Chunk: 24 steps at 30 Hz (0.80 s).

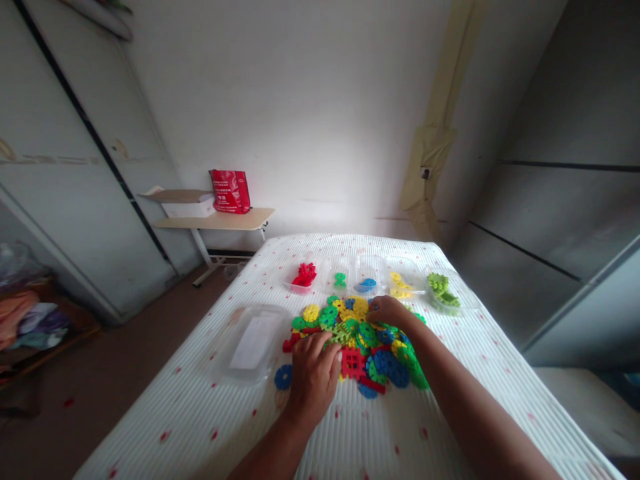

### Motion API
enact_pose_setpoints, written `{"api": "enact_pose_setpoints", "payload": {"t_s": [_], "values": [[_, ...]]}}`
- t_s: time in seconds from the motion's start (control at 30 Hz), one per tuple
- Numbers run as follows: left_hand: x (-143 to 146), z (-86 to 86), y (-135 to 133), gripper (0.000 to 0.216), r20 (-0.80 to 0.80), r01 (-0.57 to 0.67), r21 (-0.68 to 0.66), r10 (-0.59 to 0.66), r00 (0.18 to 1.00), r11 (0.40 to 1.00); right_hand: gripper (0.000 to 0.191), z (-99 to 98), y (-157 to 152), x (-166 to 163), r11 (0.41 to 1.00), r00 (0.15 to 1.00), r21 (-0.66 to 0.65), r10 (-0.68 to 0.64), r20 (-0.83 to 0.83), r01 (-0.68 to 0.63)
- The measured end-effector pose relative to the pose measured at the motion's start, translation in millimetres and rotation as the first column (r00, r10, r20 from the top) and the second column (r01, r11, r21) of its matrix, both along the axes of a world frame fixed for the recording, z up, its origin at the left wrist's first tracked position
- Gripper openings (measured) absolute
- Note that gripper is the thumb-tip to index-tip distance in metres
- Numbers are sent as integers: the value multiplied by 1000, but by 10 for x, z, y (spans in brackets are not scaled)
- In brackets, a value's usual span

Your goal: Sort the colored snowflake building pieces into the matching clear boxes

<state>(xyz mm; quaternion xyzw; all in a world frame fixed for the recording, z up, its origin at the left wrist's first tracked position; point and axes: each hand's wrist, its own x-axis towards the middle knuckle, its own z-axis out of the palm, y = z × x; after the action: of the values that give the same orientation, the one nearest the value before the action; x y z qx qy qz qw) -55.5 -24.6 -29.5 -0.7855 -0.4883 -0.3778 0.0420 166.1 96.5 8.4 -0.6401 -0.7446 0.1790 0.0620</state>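
Observation:
A heaped pile of plastic building pieces, with notched discs and square blocks in several colours, lies on the bed-like surface in front of me. My left hand rests palm down on its near left side, fingers stretched and slightly apart, beside a red square block. A blue notched disc lies just left of that hand. My right hand reaches to the pile's far side with fingers curled down next to yellow notched discs; its fingertips are partly hidden, and what they pinch cannot be made out.
Beyond the pile stands a row of clear containers holding red pieces, green pieces, blue pieces, yellow pieces and light green pieces. A clear plastic lid with white paper lies left. A side table holds a red bag.

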Motion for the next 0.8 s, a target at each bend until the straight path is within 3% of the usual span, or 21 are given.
{"api": "enact_pose_setpoints", "payload": {"t_s": [0.37,0.67,0.8], "values": [[-2,-24,9,22,-9,-6,-9,6,1000,1000,35,-20,-6,24,1000,993,9,-28,-115,29],[-2,-11,5,22,-12,-6,-2,6,1000,1000,23,211,-118,234,999,974,26,-36,-224,43],[-8,-15,7,22,-18,-3,0,3,1000,1000,25,285,-313,400,997,966,75,37,-254,-18]]}}
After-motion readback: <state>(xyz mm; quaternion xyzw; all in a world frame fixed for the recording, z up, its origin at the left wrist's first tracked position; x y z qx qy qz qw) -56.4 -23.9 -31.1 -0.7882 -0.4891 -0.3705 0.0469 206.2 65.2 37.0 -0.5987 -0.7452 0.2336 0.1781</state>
